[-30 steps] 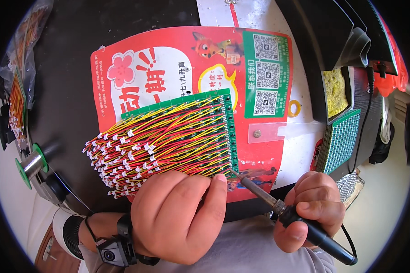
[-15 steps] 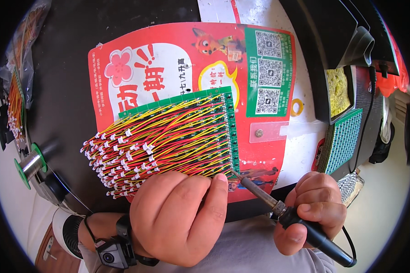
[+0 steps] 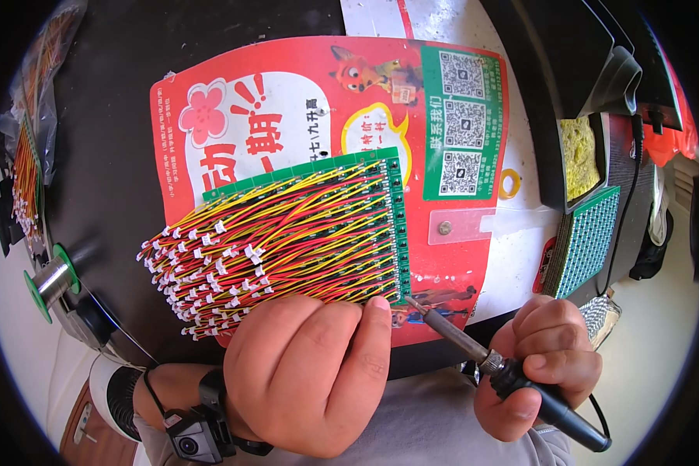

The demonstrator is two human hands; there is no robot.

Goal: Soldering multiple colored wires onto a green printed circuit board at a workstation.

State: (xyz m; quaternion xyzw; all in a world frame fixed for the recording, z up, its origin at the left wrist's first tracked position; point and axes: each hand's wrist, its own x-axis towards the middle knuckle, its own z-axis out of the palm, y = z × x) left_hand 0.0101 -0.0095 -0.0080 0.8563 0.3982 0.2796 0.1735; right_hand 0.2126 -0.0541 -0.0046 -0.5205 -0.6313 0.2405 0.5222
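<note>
A green circuit board panel (image 3: 401, 233) lies in front of me with rows of red, yellow and black wires (image 3: 318, 225) fixed along its right side. White plug connectors (image 3: 210, 272) bunch at the wires' left ends. My left hand (image 3: 311, 373) is closed in a pinch on the wires at the panel's near right corner; the pinched part is mostly hidden. In my right hand (image 3: 540, 365) is a soldering iron (image 3: 458, 334), gripped by its black handle. Its tip points up and left, just off the panel's near right corner.
Under the panel lies a red printed sheet (image 3: 458, 256). Left stand a solder spool (image 3: 53, 281) and bagged wires (image 3: 35, 155). At the right are a yellow sponge (image 3: 579, 159) in a black holder, stacked green boards (image 3: 590, 245) and a yellow ring (image 3: 509, 184).
The soldering iron's tip has moved slightly right and down, away from the panel's corner, with my right hand. My left hand keeps its pinch, almost still.
</note>
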